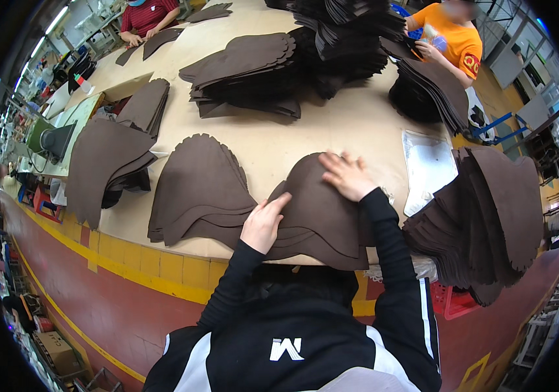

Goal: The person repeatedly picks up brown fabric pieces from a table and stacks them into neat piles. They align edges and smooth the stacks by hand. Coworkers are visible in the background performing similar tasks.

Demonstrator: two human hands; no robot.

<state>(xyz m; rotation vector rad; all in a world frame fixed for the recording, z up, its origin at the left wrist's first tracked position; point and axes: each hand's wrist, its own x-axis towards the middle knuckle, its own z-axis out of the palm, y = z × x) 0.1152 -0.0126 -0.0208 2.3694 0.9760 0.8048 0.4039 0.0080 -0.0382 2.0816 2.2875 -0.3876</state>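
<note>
A small stack of dark brown, curved flat pieces lies at the near edge of the beige table, right in front of me. My left hand rests on its left edge with the fingers bent against the pieces. My right hand lies flat and spread on the top of the same stack. To the left of it sits a second stack of brown pieces with a scalloped rim. Both my arms wear black sleeves.
More brown stacks lie at the left, middle back, far back and right edge. A clear plastic sheet lies on the table. A person in orange and a person in red work at the far sides.
</note>
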